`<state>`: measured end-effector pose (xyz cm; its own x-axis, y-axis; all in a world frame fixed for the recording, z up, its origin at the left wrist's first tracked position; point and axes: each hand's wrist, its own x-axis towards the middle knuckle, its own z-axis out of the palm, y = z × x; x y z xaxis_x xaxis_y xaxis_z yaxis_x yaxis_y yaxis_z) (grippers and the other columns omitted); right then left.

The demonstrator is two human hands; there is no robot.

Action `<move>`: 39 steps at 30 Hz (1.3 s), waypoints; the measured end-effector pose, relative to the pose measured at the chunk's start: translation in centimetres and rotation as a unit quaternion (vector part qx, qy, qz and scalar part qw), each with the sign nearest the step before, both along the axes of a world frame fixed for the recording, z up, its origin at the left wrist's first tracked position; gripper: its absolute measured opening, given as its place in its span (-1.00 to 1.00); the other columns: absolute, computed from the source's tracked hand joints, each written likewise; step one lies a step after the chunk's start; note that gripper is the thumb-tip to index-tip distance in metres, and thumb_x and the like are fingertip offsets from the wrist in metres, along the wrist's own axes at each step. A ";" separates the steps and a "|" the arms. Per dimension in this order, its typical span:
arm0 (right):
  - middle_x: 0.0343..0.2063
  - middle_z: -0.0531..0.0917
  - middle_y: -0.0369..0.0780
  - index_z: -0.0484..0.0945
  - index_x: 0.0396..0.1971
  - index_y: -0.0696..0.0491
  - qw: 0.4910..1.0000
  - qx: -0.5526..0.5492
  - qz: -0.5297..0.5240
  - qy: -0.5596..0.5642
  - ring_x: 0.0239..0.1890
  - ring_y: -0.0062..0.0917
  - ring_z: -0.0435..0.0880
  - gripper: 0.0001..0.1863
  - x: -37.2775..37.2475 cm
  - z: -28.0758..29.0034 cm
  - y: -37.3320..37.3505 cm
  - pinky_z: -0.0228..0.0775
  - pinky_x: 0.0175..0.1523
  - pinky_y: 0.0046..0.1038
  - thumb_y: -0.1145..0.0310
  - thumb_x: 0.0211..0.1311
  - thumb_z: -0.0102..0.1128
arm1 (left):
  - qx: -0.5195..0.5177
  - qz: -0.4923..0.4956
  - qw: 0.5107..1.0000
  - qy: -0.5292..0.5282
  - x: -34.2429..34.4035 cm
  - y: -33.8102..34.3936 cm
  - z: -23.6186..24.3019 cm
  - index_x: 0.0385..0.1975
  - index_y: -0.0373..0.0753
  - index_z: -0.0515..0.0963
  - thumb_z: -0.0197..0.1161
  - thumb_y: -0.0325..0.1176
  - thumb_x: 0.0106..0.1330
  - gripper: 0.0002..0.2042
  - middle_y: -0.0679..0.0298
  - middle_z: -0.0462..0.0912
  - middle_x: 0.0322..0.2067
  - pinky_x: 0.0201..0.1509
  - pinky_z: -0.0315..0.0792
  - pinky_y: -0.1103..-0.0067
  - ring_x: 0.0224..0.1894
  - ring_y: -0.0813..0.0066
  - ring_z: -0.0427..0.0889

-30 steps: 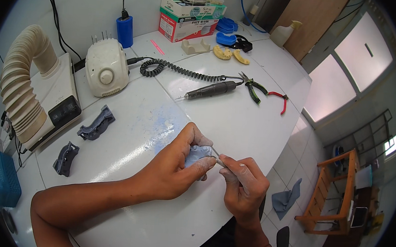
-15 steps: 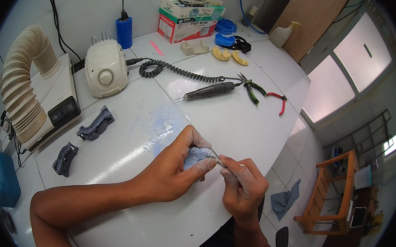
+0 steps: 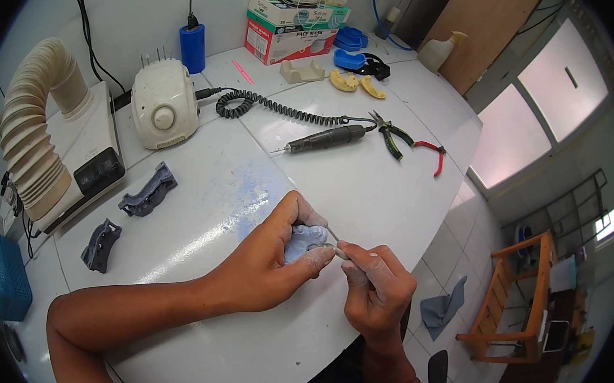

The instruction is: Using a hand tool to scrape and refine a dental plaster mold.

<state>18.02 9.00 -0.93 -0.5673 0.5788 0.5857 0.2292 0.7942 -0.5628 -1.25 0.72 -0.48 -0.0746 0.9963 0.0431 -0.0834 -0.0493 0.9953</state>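
Note:
My left hand (image 3: 274, 250) wraps around a light blue dental cast (image 3: 304, 238), thumb along its near side and fingers over the far side. Tooth shapes show on top; much of its body is hidden by the hand. Between thumb and forefinger, my right hand (image 3: 380, 285) pinches a slim metal hand tool (image 3: 340, 251). Its end reaches the right side of the cast, next to my left thumb, and its tip is hard to make out. Pale dust coats the fingers of both hands. Blue powder (image 3: 254, 188) is scattered on the white table (image 3: 217, 349) beyond the left hand.
Left stand two dark grey articulator-like parts (image 3: 149, 191), a ribbed suction hose (image 3: 29, 136) and a white control box (image 3: 163, 103). Its coiled cord joins a black rotary handpiece (image 3: 328, 139). Green-and-black pliers (image 3: 394, 141), red-handled cutters (image 3: 436, 156), yellow casts (image 3: 343, 81) and stacked boxes (image 3: 278, 43) lie farther back.
The tool in my right hand has tilted, and less of its shaft shows above the cast. My left hand and the cast have shifted slightly.

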 end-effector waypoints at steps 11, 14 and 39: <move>-0.53 0.61 -0.21 0.81 -0.04 0.16 1.000 0.003 -0.003 0.010 -0.61 -0.59 0.54 -0.69 0.1 -0.4 0.2 0.28 -0.52 -0.53 0.61 0.19 0.49 | 0.010 -0.002 1.000 -0.017 0.0 0.0 -0.3 0.05 -0.25 0.33 0.31 -0.37 0.55 -0.72 0.27 0.55 -0.17 -0.05 0.54 0.57 -0.16 0.61 0.60; -0.52 0.61 -0.21 0.81 -0.04 0.16 1.000 0.001 -0.001 0.009 -0.61 -0.58 0.53 -0.69 0.0 -0.2 0.1 0.29 -0.51 -0.53 0.61 0.19 0.49 | 0.010 -0.003 0.999 -0.031 0.1 0.0 -0.1 0.05 -0.24 0.32 0.30 -0.38 0.55 -0.72 0.27 0.55 -0.18 -0.05 0.54 0.57 -0.16 0.61 0.60; -0.48 0.65 -0.21 0.82 -0.03 0.13 1.000 0.010 -0.003 0.020 -0.56 -0.60 0.62 -0.67 -0.1 -0.5 0.2 0.36 -0.48 -0.55 0.60 0.16 0.53 | -0.013 -0.016 0.999 -0.049 -0.1 0.1 0.4 0.01 -0.23 0.32 0.28 -0.35 0.57 -0.75 0.28 0.53 -0.20 -0.08 0.56 0.55 -0.19 0.62 0.58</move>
